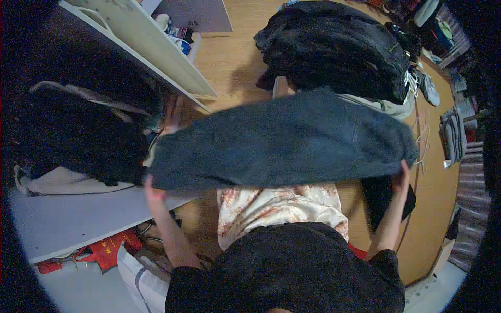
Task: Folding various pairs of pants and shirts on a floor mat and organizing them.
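Observation:
A dark blue-grey garment [282, 141], which looks like denim trousers folded lengthwise, is stretched out sideways in front of me. My left hand [155, 191] grips its left end and my right hand [401, 178] its right end, near what seems to be a gathered edge. The fingers are partly hidden behind the cloth, and slight blur softens the garment. Below its lower edge, a white cloth with a reddish-brown pattern [282, 207] lies across my lap area. Beyond the garment rises a large heap of black clothing [332, 47].
An open white cabinet door [156, 51] and a pale shelf board [98, 219] stand at left. Right of me on the wooden surface [434, 219] are a wire hanger [423, 144], folded grey clothes [452, 135] and a grey shoe [428, 88]. Black cloth [377, 203] lies beside my right arm.

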Available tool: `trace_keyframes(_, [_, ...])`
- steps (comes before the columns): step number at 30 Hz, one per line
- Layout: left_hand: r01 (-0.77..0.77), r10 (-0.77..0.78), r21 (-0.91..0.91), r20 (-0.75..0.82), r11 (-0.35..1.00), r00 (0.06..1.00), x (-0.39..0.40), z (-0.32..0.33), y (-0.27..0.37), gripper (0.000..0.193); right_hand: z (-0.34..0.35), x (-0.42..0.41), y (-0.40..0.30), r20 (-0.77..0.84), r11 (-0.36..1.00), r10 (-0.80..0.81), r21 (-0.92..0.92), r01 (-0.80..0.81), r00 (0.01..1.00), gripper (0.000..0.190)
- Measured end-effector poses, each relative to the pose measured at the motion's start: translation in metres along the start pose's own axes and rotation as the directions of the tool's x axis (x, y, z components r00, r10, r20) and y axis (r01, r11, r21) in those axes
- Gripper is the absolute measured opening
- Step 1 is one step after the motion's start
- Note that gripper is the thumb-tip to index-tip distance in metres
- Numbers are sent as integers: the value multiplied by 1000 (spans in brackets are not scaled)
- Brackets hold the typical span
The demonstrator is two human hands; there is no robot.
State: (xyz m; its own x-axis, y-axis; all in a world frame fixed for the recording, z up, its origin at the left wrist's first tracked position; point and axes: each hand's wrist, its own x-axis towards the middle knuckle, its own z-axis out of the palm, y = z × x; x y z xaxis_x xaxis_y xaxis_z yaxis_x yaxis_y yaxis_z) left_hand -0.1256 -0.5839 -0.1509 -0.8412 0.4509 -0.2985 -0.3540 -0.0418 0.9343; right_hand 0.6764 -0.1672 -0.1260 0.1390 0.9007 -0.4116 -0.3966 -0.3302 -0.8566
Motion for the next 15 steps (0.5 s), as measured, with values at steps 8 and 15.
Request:
trace_keyframes(8, [493, -564, -385, -92, 780, 821, 16, -60, -159, 44, -84, 42, 56, -255, 775, 401, -417, -474, 880, 32])
trace_keyframes(15, [495, -537, -378, -7, 782, 843, 25, -55, -113, 47, 185, -39, 44, 139, 83, -46, -986, 142, 989, 31])
